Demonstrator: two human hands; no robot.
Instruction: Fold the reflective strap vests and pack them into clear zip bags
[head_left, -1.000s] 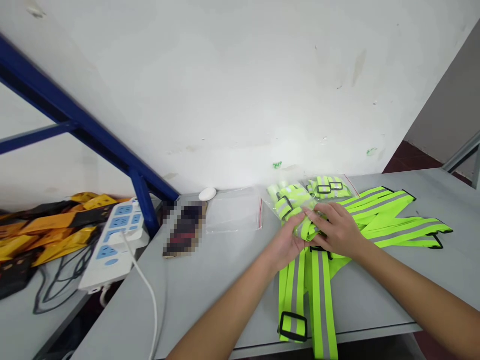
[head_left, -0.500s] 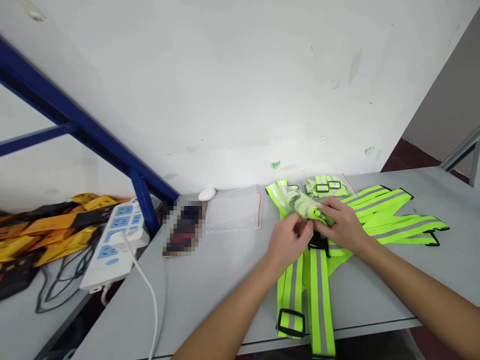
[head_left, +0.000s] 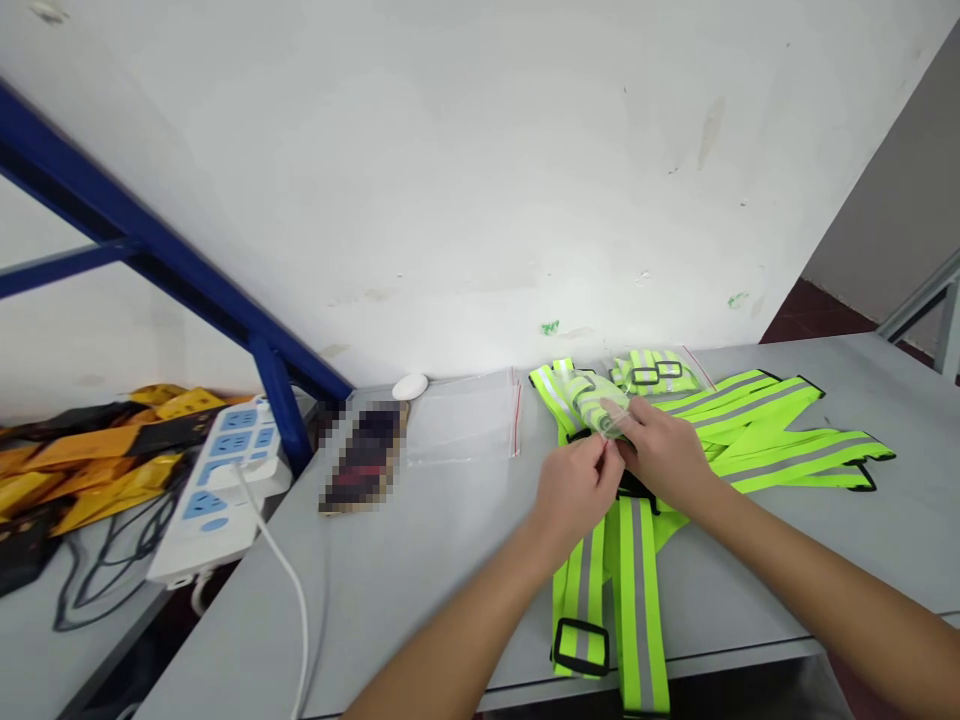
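Observation:
My left hand [head_left: 574, 485] and my right hand [head_left: 661, 450] meet over a small clear bag with a folded neon-yellow reflective strap [head_left: 600, 405] inside. Both hands pinch the near edge of that bag, fingers closed on it. Under my hands lies an unfolded neon-yellow reflective vest [head_left: 634, 570], its long straps running toward the near table edge, with a black buckle [head_left: 579, 647] at the end. More yellow straps [head_left: 787, 440] spread out to the right. Another bagged strap [head_left: 656, 372] lies behind, near the wall.
A stack of flat clear zip bags [head_left: 465, 425] lies left of my hands on the grey table [head_left: 420, 560]. A blurred-out dark object [head_left: 364, 458] and a white oval item [head_left: 410, 386] sit further left. A white power strip [head_left: 221, 485], cables and orange straps [head_left: 82, 465] occupy the lower left surface by a blue frame [head_left: 277, 395].
My hands lifted the folded strap off the vest and now hold it in a clear bag, pinching its edge. The left hand closed from flat to a pinch.

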